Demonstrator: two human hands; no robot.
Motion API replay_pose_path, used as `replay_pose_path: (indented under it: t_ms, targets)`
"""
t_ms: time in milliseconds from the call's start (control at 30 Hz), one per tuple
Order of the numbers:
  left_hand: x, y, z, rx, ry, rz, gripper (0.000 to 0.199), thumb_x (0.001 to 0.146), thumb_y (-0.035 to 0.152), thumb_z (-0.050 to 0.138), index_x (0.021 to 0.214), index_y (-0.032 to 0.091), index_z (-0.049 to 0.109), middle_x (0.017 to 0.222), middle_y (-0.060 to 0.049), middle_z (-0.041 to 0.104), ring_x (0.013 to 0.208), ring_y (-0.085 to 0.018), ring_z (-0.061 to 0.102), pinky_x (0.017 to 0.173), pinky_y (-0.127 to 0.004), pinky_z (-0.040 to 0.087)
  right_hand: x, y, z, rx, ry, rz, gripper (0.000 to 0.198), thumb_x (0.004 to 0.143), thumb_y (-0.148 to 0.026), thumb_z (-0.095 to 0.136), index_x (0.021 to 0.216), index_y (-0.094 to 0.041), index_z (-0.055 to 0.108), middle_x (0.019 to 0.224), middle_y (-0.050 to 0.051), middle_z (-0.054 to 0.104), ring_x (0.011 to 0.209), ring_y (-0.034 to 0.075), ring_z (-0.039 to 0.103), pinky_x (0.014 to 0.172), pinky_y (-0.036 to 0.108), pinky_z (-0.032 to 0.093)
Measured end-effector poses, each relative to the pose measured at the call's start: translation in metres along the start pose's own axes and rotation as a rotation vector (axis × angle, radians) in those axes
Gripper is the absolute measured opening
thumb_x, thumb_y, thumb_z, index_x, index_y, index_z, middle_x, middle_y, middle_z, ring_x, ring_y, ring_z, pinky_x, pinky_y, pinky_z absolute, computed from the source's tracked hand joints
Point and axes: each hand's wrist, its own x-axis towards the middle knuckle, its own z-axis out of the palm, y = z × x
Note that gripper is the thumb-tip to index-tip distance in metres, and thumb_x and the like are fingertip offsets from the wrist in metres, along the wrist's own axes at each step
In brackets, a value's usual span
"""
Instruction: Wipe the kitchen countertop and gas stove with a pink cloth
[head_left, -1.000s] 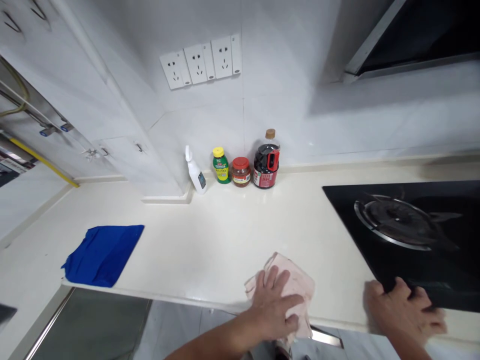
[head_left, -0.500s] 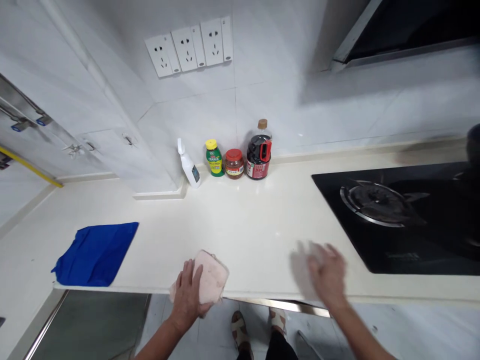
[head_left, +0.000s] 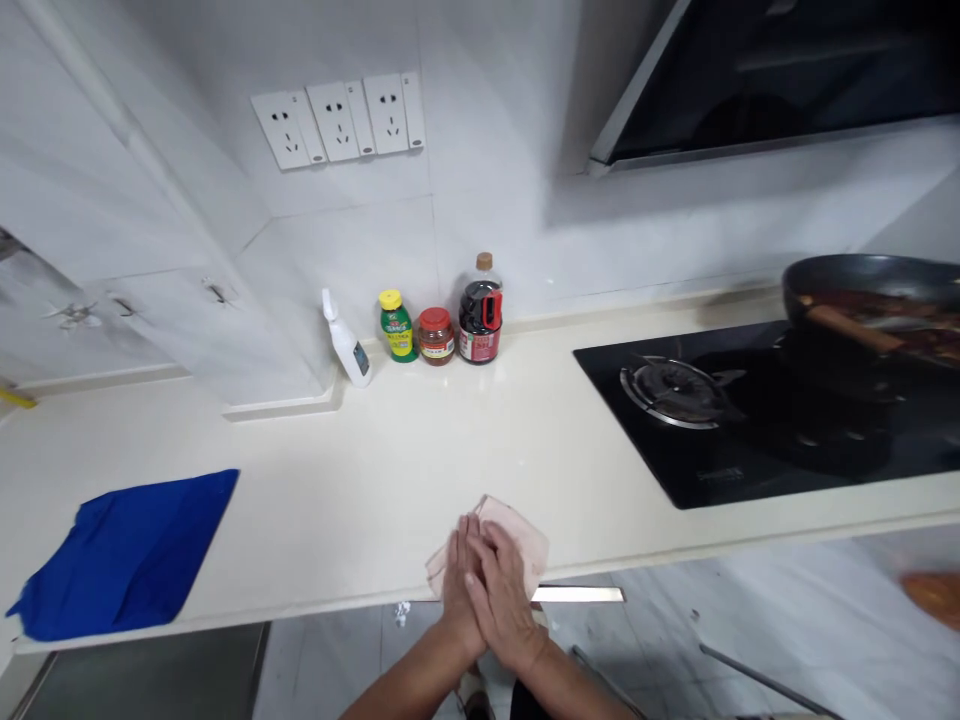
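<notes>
Near the counter's front edge, a folded pale pink cloth (head_left: pixel 527 530) lies beneath both hands. My left hand (head_left: pixel 456 585) holds it down against the counter, fingers stretched forward and close together. Partly overlapping it from the right is my right hand (head_left: pixel 501 595), its fingers extended over the left hand and the cloth. The palms and the cloth's underside are hidden.
Along the wall stand a white spray bottle (head_left: pixel 347 345), a green bottle with a yellow cap (head_left: pixel 397 328), a red-lidded jar (head_left: pixel 436 337) and a dark sauce bottle (head_left: pixel 480 318). A blue cloth (head_left: pixel 127 560) lies left. Right is a black gas hob (head_left: pixel 750 440) bearing a wok (head_left: pixel 825 280).
My left hand and the pink cloth have moved right along the front edge. My right hand has come left from above the counter onto them. The view has turned right, bringing the wok in.
</notes>
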Motion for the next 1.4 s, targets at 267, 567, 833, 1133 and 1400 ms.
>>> replay_pose_path:
  t_ms: [267,567,833,1133,1400]
  targets:
    - [-0.016,-0.044,-0.047,0.074,-0.043,0.157,0.078,0.082,0.023,0.063,0.154,0.027,0.035,0.159,-0.014,0.041,0.15,-0.035,0.033,0.115,-0.06,0.038,-0.002,0.017,-0.018,-0.223,-0.128,-0.053,0.063,0.092,-0.047,0.058,0.15,-0.024,0.044,0.158,0.014,0.039,0.151,0.037,0.022,0.121,0.066,0.017]
    - [0.006,-0.066,-0.063,0.096,0.215,0.16,0.043,0.095,0.035,0.051,0.136,0.028,0.059,0.146,-0.01,0.057,0.141,-0.028,0.048,0.109,-0.047,0.048,0.022,0.072,-0.091,-0.375,-0.252,0.094,0.07,0.08,-0.054,0.072,0.145,-0.037,0.051,0.163,0.01,0.032,0.151,0.041,0.021,0.117,0.071,0.002]
    - [0.067,-0.025,-0.025,0.185,0.397,0.12,0.033,0.096,0.034,0.047,0.122,0.025,0.065,0.141,-0.013,0.06,0.139,-0.03,0.049,0.105,-0.049,0.048,0.014,0.173,-0.207,-0.659,0.137,0.394,0.049,0.084,-0.03,0.06,0.133,-0.039,0.063,0.158,0.009,0.036,0.144,0.045,0.025,0.107,0.07,0.026]
    - [0.092,0.01,-0.011,0.365,0.356,0.021,0.038,0.092,0.037,0.047,0.125,0.025,0.063,0.143,-0.016,0.056,0.14,-0.035,0.045,0.103,-0.056,0.045,0.029,0.268,-0.318,-0.383,0.445,0.347,0.045,0.085,-0.029,0.046,0.125,-0.025,0.065,0.134,0.011,0.047,0.123,0.029,0.049,0.103,0.048,0.045]
    - [0.088,0.01,-0.01,0.426,0.275,-0.011,0.043,0.093,0.039,0.043,0.127,0.022,0.063,0.148,-0.017,0.051,0.146,-0.033,0.036,0.111,-0.053,0.037,0.114,0.302,-0.362,-0.621,0.343,0.809,0.063,0.09,-0.057,0.041,0.145,-0.026,0.049,0.159,0.014,0.03,0.144,0.041,0.027,0.111,0.065,0.028]
